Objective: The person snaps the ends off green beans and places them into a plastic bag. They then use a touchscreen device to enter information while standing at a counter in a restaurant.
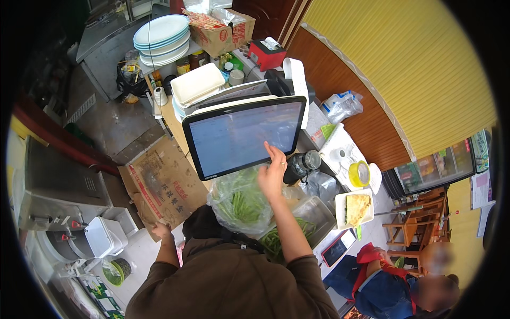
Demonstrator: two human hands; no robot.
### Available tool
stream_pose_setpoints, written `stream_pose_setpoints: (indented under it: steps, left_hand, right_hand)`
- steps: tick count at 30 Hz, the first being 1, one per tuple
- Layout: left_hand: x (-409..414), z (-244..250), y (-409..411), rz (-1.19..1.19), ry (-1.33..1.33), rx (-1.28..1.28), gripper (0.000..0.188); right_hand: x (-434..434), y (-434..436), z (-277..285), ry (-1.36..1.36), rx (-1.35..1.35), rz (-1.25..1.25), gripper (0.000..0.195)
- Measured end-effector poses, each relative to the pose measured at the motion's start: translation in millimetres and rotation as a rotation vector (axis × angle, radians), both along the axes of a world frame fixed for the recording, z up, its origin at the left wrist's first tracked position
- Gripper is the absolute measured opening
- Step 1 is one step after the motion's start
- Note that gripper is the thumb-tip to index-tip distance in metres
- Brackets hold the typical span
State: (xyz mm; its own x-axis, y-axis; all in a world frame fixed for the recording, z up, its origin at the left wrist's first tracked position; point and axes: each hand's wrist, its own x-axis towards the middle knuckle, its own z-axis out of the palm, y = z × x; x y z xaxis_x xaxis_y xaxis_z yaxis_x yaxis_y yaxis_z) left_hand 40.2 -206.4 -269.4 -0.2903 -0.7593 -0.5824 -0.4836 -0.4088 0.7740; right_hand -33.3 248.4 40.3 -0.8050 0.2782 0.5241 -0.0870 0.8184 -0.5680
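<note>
My right hand (273,171) is raised in front of a touchscreen monitor (245,133), its extended fingers over the lower right of the lit screen and nothing in its grasp. Whether a fingertip touches the glass is hard to tell. Below the monitor sits a clear plastic bag of green beans (241,201), just left of my right wrist. More green beans (275,241) lie by a metal tray (318,217), partly hidden by my forearm. My left hand (161,230) hangs low on the left, over the edge of a flattened cardboard box (167,187); its fingers are too small to read.
A black-lidded jar (297,165) stands right of the monitor. Yellow tape (359,174), a dish with flatbread (357,209) and a phone (338,247) lie farther right. Stacked plates (161,40) and a red printer (267,55) stand behind. Another person (382,283) is at lower right.
</note>
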Motion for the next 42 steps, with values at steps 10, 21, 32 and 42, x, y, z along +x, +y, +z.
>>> stream_pose_setpoints:
  steps: [10,21,32,42]
  left_hand:
    - [7,-3,7,0.026,-0.1,-0.072,0.043]
    - [4,2,7,0.03,-0.092,-0.056,0.041]
    - [7,-11,5,0.054,-0.043,-0.039,0.041]
    - [8,-19,-3,0.093,-0.1,-0.085,0.041]
  right_hand:
    - [12,-7,-14,-0.078,0.083,0.05,0.062]
    - [4,-26,-4,-0.005,0.097,0.187,0.067]
    - [4,-6,5,0.057,0.068,0.035,0.064]
    - [-43,55,39,0.156,-0.061,-0.181,0.061]
